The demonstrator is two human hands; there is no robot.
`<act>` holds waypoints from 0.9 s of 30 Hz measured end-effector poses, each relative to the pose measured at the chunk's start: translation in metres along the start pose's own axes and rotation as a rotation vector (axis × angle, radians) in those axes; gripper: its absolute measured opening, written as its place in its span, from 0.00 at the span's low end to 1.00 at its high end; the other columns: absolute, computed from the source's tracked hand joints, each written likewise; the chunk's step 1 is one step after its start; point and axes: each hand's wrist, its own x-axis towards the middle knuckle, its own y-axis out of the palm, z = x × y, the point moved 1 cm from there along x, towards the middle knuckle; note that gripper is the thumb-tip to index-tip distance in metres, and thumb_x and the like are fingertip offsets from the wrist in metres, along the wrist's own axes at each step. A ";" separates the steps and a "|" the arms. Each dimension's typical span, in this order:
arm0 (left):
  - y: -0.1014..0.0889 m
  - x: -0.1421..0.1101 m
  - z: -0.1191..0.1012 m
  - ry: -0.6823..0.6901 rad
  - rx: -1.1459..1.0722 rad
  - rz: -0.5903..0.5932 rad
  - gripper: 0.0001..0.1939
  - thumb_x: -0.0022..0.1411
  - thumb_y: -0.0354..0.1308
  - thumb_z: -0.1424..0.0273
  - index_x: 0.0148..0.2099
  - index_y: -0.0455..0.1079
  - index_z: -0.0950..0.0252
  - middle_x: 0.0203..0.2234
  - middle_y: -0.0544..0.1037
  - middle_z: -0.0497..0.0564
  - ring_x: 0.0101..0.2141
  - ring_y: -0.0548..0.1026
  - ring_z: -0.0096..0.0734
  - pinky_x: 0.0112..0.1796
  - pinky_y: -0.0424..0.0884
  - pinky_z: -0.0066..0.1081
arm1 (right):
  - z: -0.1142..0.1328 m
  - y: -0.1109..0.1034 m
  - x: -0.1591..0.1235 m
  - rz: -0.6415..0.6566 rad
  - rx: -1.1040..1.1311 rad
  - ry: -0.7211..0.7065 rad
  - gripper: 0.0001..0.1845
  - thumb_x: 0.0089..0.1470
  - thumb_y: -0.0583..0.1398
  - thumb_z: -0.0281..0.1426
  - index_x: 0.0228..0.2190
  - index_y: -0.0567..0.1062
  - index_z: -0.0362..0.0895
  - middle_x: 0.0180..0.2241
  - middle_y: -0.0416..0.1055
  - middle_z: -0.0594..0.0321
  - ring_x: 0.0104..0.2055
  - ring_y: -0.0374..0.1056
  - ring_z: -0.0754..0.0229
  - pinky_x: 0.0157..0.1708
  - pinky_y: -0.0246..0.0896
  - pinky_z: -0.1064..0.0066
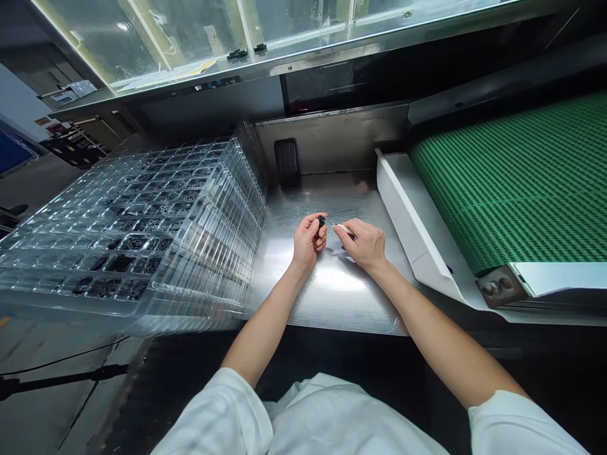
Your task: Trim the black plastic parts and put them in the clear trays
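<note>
My left hand is closed, pinching a small black part between thumb and fingers over the metal bench. The part resembles the round black pieces in the trays, though its details are too small to make out. Facing it from the right, my right hand is shut on a slim tool with a pale handle. Its thin, knife-like tip points at the black part; whether the two touch I cannot tell.
Tall stacked clear plastic trays with round black parts stand on the left. A green conveyor belt lies right, edged by a white chute. A black bin-like object rests against the back panel, below glazed windows.
</note>
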 end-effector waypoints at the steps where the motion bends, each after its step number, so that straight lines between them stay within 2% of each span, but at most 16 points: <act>1: 0.000 0.000 0.000 0.003 0.002 0.002 0.15 0.64 0.69 0.61 0.47 0.74 0.63 0.22 0.63 0.41 0.19 0.56 0.17 0.20 0.48 0.21 | 0.000 0.000 0.000 0.003 -0.001 0.000 0.28 0.71 0.55 0.52 0.26 0.76 0.47 0.24 0.71 0.61 0.27 0.63 0.59 0.30 0.48 0.65; 10: 0.000 0.000 -0.002 0.012 0.034 0.005 0.18 0.60 0.69 0.59 0.48 0.73 0.62 0.23 0.64 0.42 0.19 0.56 0.18 0.20 0.47 0.22 | 0.002 -0.001 0.003 0.001 0.146 0.113 0.27 0.71 0.54 0.51 0.26 0.75 0.48 0.24 0.71 0.62 0.27 0.65 0.59 0.31 0.54 0.65; 15: 0.001 0.000 0.000 0.008 0.005 0.044 0.19 0.59 0.70 0.60 0.48 0.73 0.63 0.22 0.64 0.42 0.19 0.56 0.18 0.20 0.47 0.23 | 0.005 0.001 0.001 0.023 0.147 0.061 0.26 0.71 0.56 0.50 0.27 0.75 0.47 0.25 0.71 0.63 0.27 0.64 0.60 0.31 0.53 0.65; 27: 0.000 -0.001 0.001 -0.011 -0.022 0.039 0.17 0.62 0.68 0.62 0.49 0.73 0.65 0.22 0.65 0.41 0.18 0.56 0.18 0.20 0.47 0.22 | 0.005 0.002 -0.001 0.033 0.063 0.012 0.30 0.72 0.54 0.52 0.27 0.76 0.45 0.24 0.71 0.63 0.26 0.61 0.62 0.30 0.49 0.67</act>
